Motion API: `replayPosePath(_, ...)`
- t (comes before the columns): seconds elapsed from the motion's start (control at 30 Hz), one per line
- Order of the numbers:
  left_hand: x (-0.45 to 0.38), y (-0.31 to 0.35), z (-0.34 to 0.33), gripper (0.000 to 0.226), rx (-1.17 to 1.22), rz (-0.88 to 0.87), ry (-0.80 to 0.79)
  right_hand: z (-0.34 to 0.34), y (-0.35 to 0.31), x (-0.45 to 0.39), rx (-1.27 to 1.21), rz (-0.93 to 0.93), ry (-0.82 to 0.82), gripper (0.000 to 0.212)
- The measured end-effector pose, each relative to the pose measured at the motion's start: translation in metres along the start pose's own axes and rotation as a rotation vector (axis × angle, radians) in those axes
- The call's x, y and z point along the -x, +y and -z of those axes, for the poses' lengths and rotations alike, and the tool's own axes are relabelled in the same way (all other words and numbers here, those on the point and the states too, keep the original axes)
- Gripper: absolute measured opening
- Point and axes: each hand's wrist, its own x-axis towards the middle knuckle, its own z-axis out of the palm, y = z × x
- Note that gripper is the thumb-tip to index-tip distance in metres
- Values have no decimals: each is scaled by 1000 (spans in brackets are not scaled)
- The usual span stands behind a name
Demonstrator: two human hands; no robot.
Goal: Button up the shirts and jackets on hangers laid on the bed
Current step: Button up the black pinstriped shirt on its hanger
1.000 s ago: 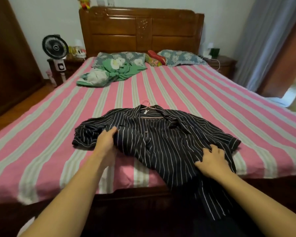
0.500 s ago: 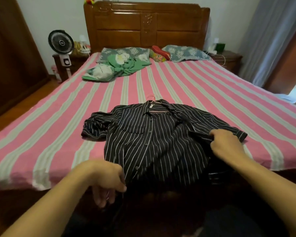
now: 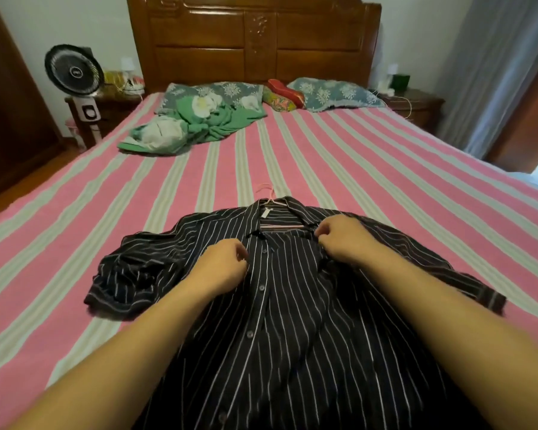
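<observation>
A black shirt with thin white stripes (image 3: 292,305) lies face up on the pink striped bed (image 3: 59,243), on a pink hanger (image 3: 269,197) whose hook points toward the headboard. Its front is open near the collar, and a row of dark buttons (image 3: 261,287) runs down the left placket. My left hand (image 3: 222,264) pinches the button-side edge just below the collar. My right hand (image 3: 339,238) pinches the opposite front edge near the collar. The two edges are a hand's width apart.
A crumpled green garment (image 3: 199,125) lies near two patterned pillows (image 3: 333,93) at the wooden headboard (image 3: 252,38). A black fan (image 3: 73,69) stands on the left nightstand, another nightstand is on the right, with grey curtains (image 3: 494,72) beyond.
Both hands have moved up from the shirt's lower part and sleeve to the collar area. The shirt now lies flatter and straighter, and the view has drawn closer.
</observation>
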Motion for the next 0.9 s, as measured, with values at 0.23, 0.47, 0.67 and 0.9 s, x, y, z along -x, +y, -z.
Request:
replayPosePath(0.23, -113, 26, -67, 36, -80, 154, 64, -75, 32, -114, 308, 12, 190, 42)
replayPosePath(0.47, -178, 37, -99, 25, 350, 1, 434, -74, 12, -178, -530, 100, 360, 29)
replayPosePath(0.67, -188, 19, -113, 10, 426, 54, 316, -115, 30, -183, -490, -27, 253, 18)
replayPosePath(0.9, -171, 12, -100, 13, 686, 87, 175, -99, 23, -171, -924, -303, 36, 9)
